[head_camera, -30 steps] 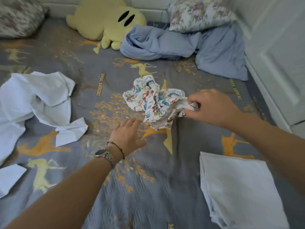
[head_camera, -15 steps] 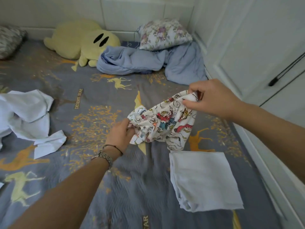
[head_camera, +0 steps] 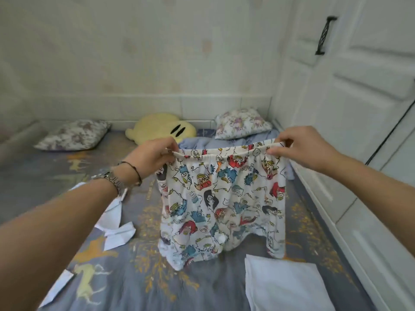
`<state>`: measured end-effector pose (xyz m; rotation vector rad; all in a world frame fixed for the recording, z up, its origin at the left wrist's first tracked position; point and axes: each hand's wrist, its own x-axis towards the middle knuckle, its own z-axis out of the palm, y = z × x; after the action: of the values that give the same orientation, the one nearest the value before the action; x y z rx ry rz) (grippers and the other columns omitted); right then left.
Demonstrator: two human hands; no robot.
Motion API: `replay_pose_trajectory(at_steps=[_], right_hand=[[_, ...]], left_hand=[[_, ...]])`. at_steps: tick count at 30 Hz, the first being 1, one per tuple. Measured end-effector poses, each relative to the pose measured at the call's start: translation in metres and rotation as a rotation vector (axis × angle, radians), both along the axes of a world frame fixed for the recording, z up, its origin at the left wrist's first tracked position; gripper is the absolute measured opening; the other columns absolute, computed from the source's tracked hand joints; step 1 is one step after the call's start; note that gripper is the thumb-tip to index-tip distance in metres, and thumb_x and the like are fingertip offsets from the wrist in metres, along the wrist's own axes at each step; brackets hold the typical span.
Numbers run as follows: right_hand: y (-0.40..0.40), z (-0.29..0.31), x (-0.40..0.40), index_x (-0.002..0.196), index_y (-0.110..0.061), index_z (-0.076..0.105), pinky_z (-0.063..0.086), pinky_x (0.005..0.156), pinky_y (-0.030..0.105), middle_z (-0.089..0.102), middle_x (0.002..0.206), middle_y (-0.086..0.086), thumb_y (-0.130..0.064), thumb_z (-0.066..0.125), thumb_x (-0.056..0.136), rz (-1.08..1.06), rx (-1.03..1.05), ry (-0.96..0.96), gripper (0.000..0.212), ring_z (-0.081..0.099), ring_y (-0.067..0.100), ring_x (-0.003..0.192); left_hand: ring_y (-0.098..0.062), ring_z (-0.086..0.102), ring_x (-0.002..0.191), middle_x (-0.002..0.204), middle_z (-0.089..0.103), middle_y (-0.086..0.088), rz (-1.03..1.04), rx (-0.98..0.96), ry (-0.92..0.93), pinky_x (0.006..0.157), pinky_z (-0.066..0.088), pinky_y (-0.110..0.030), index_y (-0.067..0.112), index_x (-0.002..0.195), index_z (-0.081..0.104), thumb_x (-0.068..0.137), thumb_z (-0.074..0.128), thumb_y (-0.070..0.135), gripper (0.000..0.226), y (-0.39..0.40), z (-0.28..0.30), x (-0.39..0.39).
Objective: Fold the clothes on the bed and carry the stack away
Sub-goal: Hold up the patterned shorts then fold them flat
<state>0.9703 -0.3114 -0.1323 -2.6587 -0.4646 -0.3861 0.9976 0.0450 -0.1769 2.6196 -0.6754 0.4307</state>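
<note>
White cartoon-print shorts (head_camera: 222,203) hang spread out in the air above the bed. My left hand (head_camera: 155,153) pinches the left end of their elastic waistband and my right hand (head_camera: 301,147) pinches the right end. The leg hems dangle just above the grey deer-print bedspread (head_camera: 139,283). A folded white garment (head_camera: 285,286) lies flat on the bed at the lower right. A crumpled white garment (head_camera: 116,225) lies at the left, partly hidden behind my left forearm.
At the head of the bed are a yellow plush toy (head_camera: 161,126), two floral pillows (head_camera: 74,134) (head_camera: 242,123) and a bunched blue sheet (head_camera: 202,142). White cabinet doors (head_camera: 350,108) with a black handle run along the right side.
Both hands have lifted the shorts from a bunched heap on the bed and stretched them out by the waistband. My view has tilted up toward the wall.
</note>
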Motion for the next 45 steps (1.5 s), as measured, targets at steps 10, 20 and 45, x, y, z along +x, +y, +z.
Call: replay_pose_trajectory(at_steps=[10,20,45], right_hand=[[0.015,0.126,-0.022,0.093,-0.018,0.072,0.039,0.066,0.022,0.064,0.081,0.003,-0.015,0.069,0.082,0.175,-0.073,-0.007,0.011,0.053,0.013,0.074],[0.065,0.193,-0.045,0.076,-0.011,0.07,0.04,0.055,0.028,0.055,0.058,-0.004,-0.021,0.067,0.076,0.072,-0.089,-0.099,0.011,0.049,0.016,0.059],[0.206,0.179,-0.078,0.087,-0.009,0.073,0.052,0.065,0.027,0.069,0.076,0.016,-0.016,0.074,0.077,0.101,0.097,0.015,0.012,0.061,0.02,0.067]], left_hand=[[-0.023,0.059,0.089,0.097,0.065,-0.006,0.012,0.204,-0.103,0.078,0.043,-0.026,0.009,0.1,0.067,0.083,0.065,0.014,0.018,0.022,0.156,-0.036],[-0.004,0.041,0.053,0.057,0.049,0.009,0.157,0.189,-0.131,0.049,0.026,-0.016,0.024,0.06,0.052,0.066,0.076,0.044,0.031,0.077,0.236,-0.065],[-0.018,0.041,0.055,0.054,0.047,-0.003,0.055,0.049,-0.144,0.051,0.03,-0.027,0.0,0.066,0.061,0.062,0.081,0.035,0.04,0.234,0.219,-0.093]])
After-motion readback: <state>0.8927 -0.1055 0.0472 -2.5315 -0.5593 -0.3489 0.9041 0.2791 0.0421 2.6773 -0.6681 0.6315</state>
